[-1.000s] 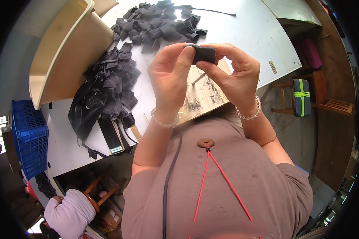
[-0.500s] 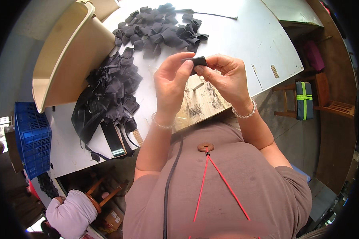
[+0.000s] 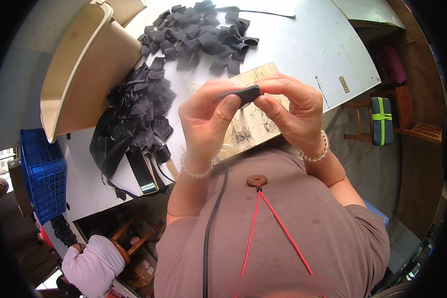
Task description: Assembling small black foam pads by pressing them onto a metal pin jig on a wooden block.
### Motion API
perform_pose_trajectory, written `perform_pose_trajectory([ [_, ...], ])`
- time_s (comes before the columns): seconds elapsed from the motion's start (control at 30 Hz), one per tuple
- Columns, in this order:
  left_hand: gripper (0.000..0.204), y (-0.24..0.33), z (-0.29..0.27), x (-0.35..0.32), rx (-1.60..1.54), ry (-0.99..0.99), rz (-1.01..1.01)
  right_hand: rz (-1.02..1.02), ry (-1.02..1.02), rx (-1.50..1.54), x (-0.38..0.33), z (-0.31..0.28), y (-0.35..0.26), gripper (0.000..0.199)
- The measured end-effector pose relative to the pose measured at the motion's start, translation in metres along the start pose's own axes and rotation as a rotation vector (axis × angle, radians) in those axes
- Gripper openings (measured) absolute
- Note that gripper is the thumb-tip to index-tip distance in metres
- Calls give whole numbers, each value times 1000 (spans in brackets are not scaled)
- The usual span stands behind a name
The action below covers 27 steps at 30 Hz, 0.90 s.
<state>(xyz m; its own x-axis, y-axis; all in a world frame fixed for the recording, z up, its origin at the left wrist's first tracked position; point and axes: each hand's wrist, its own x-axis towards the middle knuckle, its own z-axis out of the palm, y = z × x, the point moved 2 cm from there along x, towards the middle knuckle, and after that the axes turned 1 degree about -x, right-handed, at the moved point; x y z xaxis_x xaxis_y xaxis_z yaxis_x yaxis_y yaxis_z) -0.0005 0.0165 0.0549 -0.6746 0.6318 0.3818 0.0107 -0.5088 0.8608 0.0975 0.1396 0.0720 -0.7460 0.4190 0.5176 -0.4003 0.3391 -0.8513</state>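
Note:
Between my two hands, above the board, is a small black fabric piece (image 3: 246, 94), folded or tube-shaped. My left hand (image 3: 206, 116) grips its left part between thumb and fingers. The thumb and forefinger of my right hand (image 3: 295, 109) pinch its right end. Below lies a pale wooden board (image 3: 253, 126) marked with dark scratches or thread bits. A heap of short black fabric loops (image 3: 198, 37) lies at the far side of the white table. Another pile of black fabric pieces (image 3: 139, 107) is left of my left hand.
A beige plastic bin (image 3: 92, 74) stands on the white table (image 3: 328, 54) at the left. Beyond the edge is a blue crate (image 3: 42, 174). A person in a pale top (image 3: 94, 263) sits at lower left. At right stands a stool with a dark green cushion (image 3: 381, 121).
Both hands have come slightly nearer to me and spread a little apart, with the black fabric piece still between them. More of the board's far part shows now.

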Motion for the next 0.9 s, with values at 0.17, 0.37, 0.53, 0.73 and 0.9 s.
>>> perform_pose_trajectory([
  [0.17,15,1,1,-5,-27,21,-47,-21,12,-56,-2,3,-4,14],
  [0.37,15,8,3,-2,11,-8,-7,-78,20,-103,0,1,-9,14],
  [0.53,15,-5,-4,-5,54,0,-26,-78,18,-150,-3,3,0,14],
  [0.73,17,-11,-11,-14,122,0,-58,-149,-50,-318,-8,3,8,16],
  [0.9,22,2,-2,-3,210,-44,2,-271,-44,-496,-10,4,7,18],
])
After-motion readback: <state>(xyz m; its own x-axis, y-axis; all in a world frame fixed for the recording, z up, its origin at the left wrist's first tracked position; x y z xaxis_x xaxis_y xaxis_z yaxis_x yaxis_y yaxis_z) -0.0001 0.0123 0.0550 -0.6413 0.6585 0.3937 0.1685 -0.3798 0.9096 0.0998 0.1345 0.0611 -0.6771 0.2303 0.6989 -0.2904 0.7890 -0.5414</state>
